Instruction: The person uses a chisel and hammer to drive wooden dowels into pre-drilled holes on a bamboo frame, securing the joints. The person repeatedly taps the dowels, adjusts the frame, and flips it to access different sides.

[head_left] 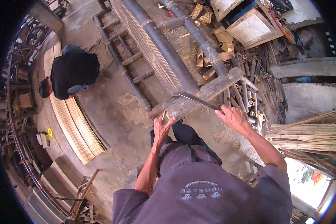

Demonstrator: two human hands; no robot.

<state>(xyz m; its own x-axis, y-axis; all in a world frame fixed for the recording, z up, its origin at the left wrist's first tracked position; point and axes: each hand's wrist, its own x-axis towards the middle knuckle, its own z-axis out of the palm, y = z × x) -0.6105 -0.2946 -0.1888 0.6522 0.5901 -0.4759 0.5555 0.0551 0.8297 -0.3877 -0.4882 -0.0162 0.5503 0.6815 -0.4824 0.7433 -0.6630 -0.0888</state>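
My right hand (233, 118) grips the handle of a long-bladed knife (198, 100). Its blade points left, its tip over the end crosspiece (209, 91) of a bamboo frame. My left hand (162, 128) is closed at the left end of that crosspiece, with a thin pale bamboo sliver (164, 115) showing at the fingers. Whether the sliver is loose or set into the frame is hard to make out. Long narrow bamboo slats (149, 48) run between the frame's thick dark poles (168, 56), away from me.
To the left a person in dark clothes (74, 71) bends over long pale bamboo strips (72, 123) on the floor. Cut bamboo pieces (246, 89) are heaped at the right. Bundled split bamboo (306, 136) lies nearer on that side. A yellow tape roll (50, 132) sits far left.
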